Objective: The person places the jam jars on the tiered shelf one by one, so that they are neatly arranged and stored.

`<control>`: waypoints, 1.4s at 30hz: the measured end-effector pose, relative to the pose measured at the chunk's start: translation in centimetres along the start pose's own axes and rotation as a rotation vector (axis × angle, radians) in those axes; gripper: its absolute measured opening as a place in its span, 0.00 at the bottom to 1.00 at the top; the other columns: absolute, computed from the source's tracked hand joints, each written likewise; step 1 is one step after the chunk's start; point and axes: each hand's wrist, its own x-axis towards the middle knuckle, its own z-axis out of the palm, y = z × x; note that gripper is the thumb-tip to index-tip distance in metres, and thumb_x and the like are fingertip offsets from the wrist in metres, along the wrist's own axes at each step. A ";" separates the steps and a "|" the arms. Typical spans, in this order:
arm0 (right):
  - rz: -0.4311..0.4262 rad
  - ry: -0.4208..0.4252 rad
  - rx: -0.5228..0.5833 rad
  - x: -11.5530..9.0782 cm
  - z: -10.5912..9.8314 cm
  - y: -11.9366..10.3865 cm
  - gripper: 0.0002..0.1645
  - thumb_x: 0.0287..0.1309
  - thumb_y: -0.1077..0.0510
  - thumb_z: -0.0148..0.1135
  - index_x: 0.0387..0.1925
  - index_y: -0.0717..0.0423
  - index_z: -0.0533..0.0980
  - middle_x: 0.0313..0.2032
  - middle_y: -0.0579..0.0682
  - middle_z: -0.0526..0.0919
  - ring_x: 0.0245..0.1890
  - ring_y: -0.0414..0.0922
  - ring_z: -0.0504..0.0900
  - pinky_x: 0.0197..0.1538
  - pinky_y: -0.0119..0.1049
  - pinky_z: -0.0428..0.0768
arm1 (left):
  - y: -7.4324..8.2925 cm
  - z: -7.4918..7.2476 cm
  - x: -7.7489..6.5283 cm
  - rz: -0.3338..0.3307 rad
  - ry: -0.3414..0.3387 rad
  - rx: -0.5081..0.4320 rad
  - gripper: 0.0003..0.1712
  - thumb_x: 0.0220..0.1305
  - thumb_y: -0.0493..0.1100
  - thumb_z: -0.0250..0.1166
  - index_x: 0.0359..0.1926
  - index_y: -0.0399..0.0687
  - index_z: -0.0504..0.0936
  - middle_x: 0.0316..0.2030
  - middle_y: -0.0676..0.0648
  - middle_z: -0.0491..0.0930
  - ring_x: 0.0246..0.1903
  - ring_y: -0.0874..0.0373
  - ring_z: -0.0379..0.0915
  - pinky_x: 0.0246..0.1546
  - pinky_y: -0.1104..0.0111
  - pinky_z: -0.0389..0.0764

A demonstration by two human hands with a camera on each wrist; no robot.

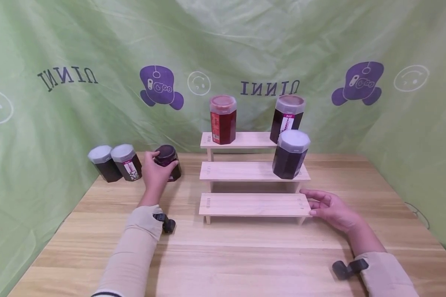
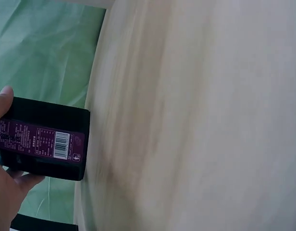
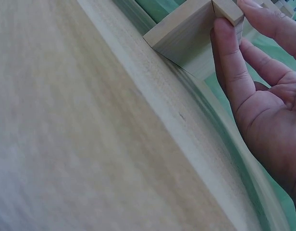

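My left hand (image 1: 154, 173) grips a dark, lidded jar (image 1: 166, 152) at the left of the table, thumb on one side and fingers on the other. In the left wrist view, this jar (image 2: 47, 113) shows a purple label with a barcode. At the right end of a three-step wooden display stand (image 1: 252, 205), my right hand (image 1: 334, 211) pinches the lowest board between thumb and fingers. The right wrist view shows its fingertips (image 3: 226, 31) against the board's corner. On the middle step, at the right, stands a dark jar with a whitish lid (image 1: 290, 159).
The top step carries a red jar (image 1: 223, 121) at the left and a dark jar (image 1: 289, 110) at the right. Two dark jars with whitish lids, one outer (image 1: 109, 169) and one inner (image 1: 128, 165), stand left of my left hand. A green curtain (image 1: 245, 49) hangs behind the table (image 1: 215, 260).
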 end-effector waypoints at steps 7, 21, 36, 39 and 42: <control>-0.001 0.000 0.006 0.0 -0.1 0.1 0.36 0.55 0.84 0.47 0.66 0.65 0.65 0.57 0.55 0.78 0.55 0.48 0.79 0.55 0.40 0.78 | 0.0 0.3 -0.6 -0.048 -0.009 -0.137 0.40 0.41 0.39 0.82 0.54 0.40 0.70 0.55 0.36 0.74 0.54 0.42 0.74 0.56 0.54 0.74; 0.002 0.001 -0.007 0.1 0.2 0.0 0.36 0.55 0.84 0.48 0.66 0.64 0.66 0.57 0.54 0.78 0.55 0.47 0.79 0.55 0.39 0.79 | 0.3 0.0 -2.0 -0.163 -0.030 -0.303 0.49 0.38 0.35 0.82 0.63 0.40 0.67 0.59 0.38 0.74 0.57 0.45 0.70 0.60 0.55 0.71; 0.006 0.010 -0.058 0.0 -0.1 0.0 0.37 0.55 0.83 0.49 0.66 0.62 0.67 0.57 0.54 0.78 0.55 0.47 0.79 0.55 0.40 0.79 | 0.2 -2.9 -1.7 -0.157 -0.307 -0.305 0.50 0.46 0.31 0.77 0.70 0.42 0.63 0.65 0.39 0.67 0.63 0.45 0.65 0.60 0.55 0.73; 0.011 0.011 -0.060 0.0 0.0 0.0 0.36 0.55 0.83 0.49 0.66 0.63 0.66 0.57 0.53 0.78 0.55 0.47 0.79 0.55 0.40 0.79 | 0.3 -3.4 -1.6 -0.154 -0.326 -0.223 0.52 0.45 0.35 0.79 0.71 0.44 0.64 0.63 0.36 0.69 0.61 0.43 0.67 0.60 0.53 0.72; 0.006 0.007 -0.055 -0.1 -0.1 0.0 0.36 0.56 0.83 0.48 0.66 0.62 0.67 0.58 0.53 0.78 0.55 0.47 0.79 0.55 0.40 0.78 | 0.3 -3.5 -1.5 -0.158 -0.316 -0.157 0.52 0.41 0.40 0.81 0.70 0.46 0.67 0.59 0.36 0.72 0.58 0.43 0.68 0.58 0.52 0.71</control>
